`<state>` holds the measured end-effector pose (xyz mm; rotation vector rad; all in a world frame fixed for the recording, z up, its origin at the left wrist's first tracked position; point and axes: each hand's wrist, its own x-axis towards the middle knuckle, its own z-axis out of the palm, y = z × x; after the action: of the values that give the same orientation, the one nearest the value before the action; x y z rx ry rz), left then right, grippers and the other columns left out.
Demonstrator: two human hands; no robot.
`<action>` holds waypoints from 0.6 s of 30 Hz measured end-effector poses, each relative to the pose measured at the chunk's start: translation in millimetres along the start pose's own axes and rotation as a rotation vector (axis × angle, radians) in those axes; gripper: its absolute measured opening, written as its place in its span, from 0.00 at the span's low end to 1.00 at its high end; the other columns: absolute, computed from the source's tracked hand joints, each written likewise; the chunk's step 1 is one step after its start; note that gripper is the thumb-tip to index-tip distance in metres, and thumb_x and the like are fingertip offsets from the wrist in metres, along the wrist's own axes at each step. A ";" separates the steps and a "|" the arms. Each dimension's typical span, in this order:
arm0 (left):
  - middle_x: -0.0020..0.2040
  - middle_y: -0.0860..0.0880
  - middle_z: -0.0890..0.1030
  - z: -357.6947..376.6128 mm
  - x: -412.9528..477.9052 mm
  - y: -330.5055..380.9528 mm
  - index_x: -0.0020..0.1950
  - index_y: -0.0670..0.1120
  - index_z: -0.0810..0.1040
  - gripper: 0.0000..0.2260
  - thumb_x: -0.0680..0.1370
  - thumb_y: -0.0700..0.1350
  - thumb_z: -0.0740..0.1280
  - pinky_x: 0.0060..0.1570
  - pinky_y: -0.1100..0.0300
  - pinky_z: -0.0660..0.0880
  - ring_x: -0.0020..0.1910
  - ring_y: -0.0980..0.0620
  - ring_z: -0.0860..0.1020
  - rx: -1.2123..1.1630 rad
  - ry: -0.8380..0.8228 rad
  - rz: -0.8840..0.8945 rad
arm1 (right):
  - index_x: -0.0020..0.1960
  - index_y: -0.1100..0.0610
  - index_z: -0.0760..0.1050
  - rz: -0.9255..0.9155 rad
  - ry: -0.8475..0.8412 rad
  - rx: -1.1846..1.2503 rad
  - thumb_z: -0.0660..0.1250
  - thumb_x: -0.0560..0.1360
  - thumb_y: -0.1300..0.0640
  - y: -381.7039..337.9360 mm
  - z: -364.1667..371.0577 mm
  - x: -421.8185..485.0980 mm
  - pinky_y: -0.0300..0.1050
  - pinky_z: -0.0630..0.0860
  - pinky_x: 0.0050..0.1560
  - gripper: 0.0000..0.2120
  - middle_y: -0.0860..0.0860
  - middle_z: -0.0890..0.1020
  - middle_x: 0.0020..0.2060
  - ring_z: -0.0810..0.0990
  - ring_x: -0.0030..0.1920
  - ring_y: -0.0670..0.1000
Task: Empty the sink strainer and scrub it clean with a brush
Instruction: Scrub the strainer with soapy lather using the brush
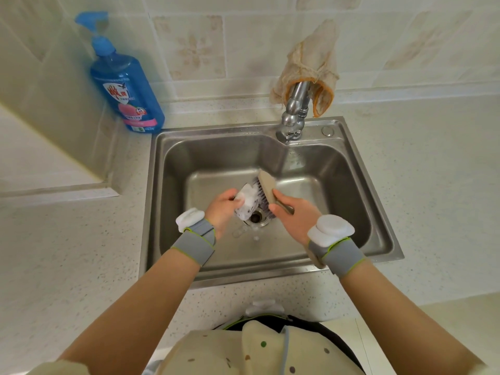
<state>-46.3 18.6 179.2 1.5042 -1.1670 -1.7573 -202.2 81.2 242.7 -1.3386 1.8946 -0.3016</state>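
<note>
Head view: over the middle of the sink, just above the open drain hole, the left hand curls its fingers round the strainer, which is white with foam. The right hand grips the handle of the brush, whose bristles press against the strainer's right side. At the sink's far edge stands the tap with a cloth draped over it. A blue soap bottle stands on the table by the sink's far left corner.
</note>
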 end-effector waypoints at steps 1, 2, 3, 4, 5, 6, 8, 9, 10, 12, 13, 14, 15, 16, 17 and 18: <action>0.32 0.47 0.68 -0.8 0.3 0.3 0.32 0.45 0.67 0.11 0.73 0.35 0.62 0.35 0.61 0.62 0.33 0.53 0.67 -0.004 0.004 -0.009 | 0.72 0.41 0.63 -0.016 -0.006 -0.007 0.60 0.77 0.45 -0.2 1.8 -3.2 0.46 0.71 0.66 0.23 0.47 0.73 0.68 0.74 0.67 0.54; 0.34 0.46 0.69 -1.1 0.3 0.0 0.33 0.45 0.69 0.07 0.71 0.38 0.63 0.36 0.60 0.63 0.34 0.52 0.68 -0.046 0.016 -0.035 | 0.72 0.41 0.63 -0.022 -0.014 -0.024 0.60 0.78 0.45 -0.3 3.3 -5.8 0.44 0.71 0.66 0.23 0.46 0.73 0.68 0.74 0.66 0.54; 0.37 0.44 0.72 -1.1 1.4 -1.4 0.36 0.44 0.71 0.04 0.71 0.39 0.63 0.36 0.60 0.66 0.35 0.52 0.70 -0.117 0.030 -0.078 | 0.72 0.41 0.63 -0.022 -0.016 -0.040 0.60 0.78 0.45 0.3 4.5 -5.9 0.44 0.71 0.65 0.22 0.46 0.73 0.69 0.74 0.66 0.54; 0.41 0.43 0.74 -0.9 2.4 -3.1 0.40 0.43 0.72 0.04 0.74 0.40 0.61 0.36 0.60 0.69 0.37 0.50 0.72 -0.179 0.025 -0.117 | 0.72 0.41 0.63 -0.007 -0.012 -0.042 0.60 0.78 0.45 1.9 5.1 -3.9 0.44 0.70 0.66 0.22 0.46 0.73 0.69 0.73 0.67 0.54; 0.44 0.43 0.76 -1.3 3.5 -5.6 0.45 0.42 0.73 0.06 0.78 0.40 0.58 0.36 0.60 0.72 0.39 0.50 0.74 -0.229 0.004 -0.152 | 0.72 0.42 0.63 0.014 -0.006 -0.030 0.60 0.78 0.45 3.6 5.1 -0.7 0.45 0.70 0.67 0.23 0.47 0.72 0.69 0.72 0.68 0.54; 0.44 0.43 0.78 -2.7 3.9 -7.6 0.49 0.41 0.74 0.09 0.80 0.41 0.54 0.36 0.61 0.75 0.40 0.49 0.77 -0.264 -0.035 -0.163 | 0.72 0.42 0.63 0.037 -0.003 -0.016 0.60 0.78 0.46 4.7 4.3 2.4 0.45 0.69 0.68 0.23 0.48 0.72 0.69 0.71 0.69 0.55; 0.40 0.48 0.84 -4.8 3.1 -9.2 0.50 0.42 0.76 0.13 0.81 0.44 0.52 0.36 0.65 0.79 0.40 0.52 0.81 -0.335 -0.112 -0.151 | 0.72 0.44 0.64 0.062 -0.002 0.014 0.61 0.77 0.46 7.2 2.4 7.8 0.46 0.68 0.69 0.23 0.49 0.72 0.70 0.70 0.70 0.54; 0.38 0.49 0.84 -5.9 2.4 -8.7 0.49 0.42 0.76 0.14 0.81 0.44 0.52 0.36 0.66 0.79 0.40 0.53 0.81 -0.354 -0.131 -0.141 | 0.72 0.44 0.64 0.068 0.002 0.033 0.61 0.77 0.46 7.8 2.0 9.7 0.46 0.67 0.70 0.23 0.49 0.72 0.69 0.70 0.70 0.54; 0.37 0.50 0.84 -5.6 2.1 -8.5 0.50 0.41 0.76 0.13 0.81 0.44 0.53 0.36 0.67 0.79 0.39 0.54 0.82 -0.358 -0.132 -0.131 | 0.72 0.45 0.65 0.075 0.008 0.049 0.61 0.77 0.46 8.9 1.5 10.5 0.46 0.67 0.70 0.23 0.50 0.73 0.69 0.70 0.70 0.54; 0.35 0.50 0.83 -3.4 1.5 -7.6 0.48 0.42 0.75 0.11 0.81 0.39 0.54 0.36 0.68 0.77 0.35 0.56 0.81 -0.329 -0.104 -0.111 | 0.71 0.44 0.65 0.088 0.025 0.064 0.61 0.77 0.47 10.5 0.8 9.6 0.45 0.68 0.69 0.23 0.49 0.73 0.69 0.71 0.70 0.54; 0.35 0.50 0.82 -2.6 1.3 -8.3 0.47 0.42 0.75 0.10 0.80 0.35 0.54 0.37 0.67 0.75 0.35 0.56 0.79 -0.289 -0.081 -0.090 | 0.71 0.44 0.65 0.091 0.032 0.067 0.61 0.77 0.47 11.6 0.7 8.9 0.44 0.68 0.68 0.22 0.49 0.74 0.68 0.71 0.69 0.54; 0.37 0.48 0.80 -2.4 1.4 -10.4 0.47 0.42 0.74 0.11 0.78 0.32 0.54 0.40 0.67 0.72 0.37 0.55 0.77 -0.229 -0.063 -0.059 | 0.71 0.44 0.65 0.094 0.036 0.072 0.61 0.78 0.47 12.7 0.8 8.2 0.44 0.69 0.68 0.22 0.49 0.74 0.68 0.71 0.69 0.54; 0.39 0.47 0.77 -2.6 1.6 -13.5 0.48 0.42 0.74 0.12 0.77 0.29 0.54 0.43 0.66 0.70 0.39 0.55 0.75 -0.159 -0.052 -0.022 | 0.71 0.44 0.65 0.099 0.040 0.080 0.61 0.78 0.47 14.0 1.1 7.2 0.44 0.69 0.67 0.22 0.49 0.74 0.68 0.72 0.68 0.54; 0.41 0.48 0.76 -2.7 0.8 -16.0 0.48 0.43 0.74 0.13 0.76 0.28 0.55 0.45 0.67 0.69 0.41 0.56 0.75 -0.098 -0.043 0.017 | 0.71 0.44 0.65 0.100 0.042 0.085 0.61 0.78 0.46 14.1 1.3 5.7 0.44 0.69 0.67 0.22 0.49 0.75 0.68 0.73 0.68 0.55; 0.41 0.49 0.76 -2.1 -0.3 -18.1 0.49 0.43 0.73 0.14 0.76 0.27 0.55 0.45 0.69 0.69 0.40 0.59 0.76 -0.049 -0.031 0.047 | 0.71 0.43 0.65 0.097 0.040 0.088 0.61 0.77 0.46 14.2 1.8 4.0 0.44 0.70 0.66 0.22 0.49 0.75 0.67 0.73 0.67 0.55; 0.41 0.51 0.76 -1.3 -2.0 -18.8 0.50 0.43 0.73 0.14 0.75 0.27 0.56 0.44 0.71 0.70 0.39 0.63 0.76 -0.005 -0.014 0.071 | 0.71 0.43 0.65 0.089 0.035 0.093 0.61 0.78 0.46 14.0 2.6 2.0 0.45 0.70 0.67 0.22 0.49 0.75 0.67 0.73 0.67 0.55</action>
<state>-42.2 28.9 163.8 1.4320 -1.2073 -1.7252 -210.2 85.9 231.8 -1.1917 1.9394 -0.3655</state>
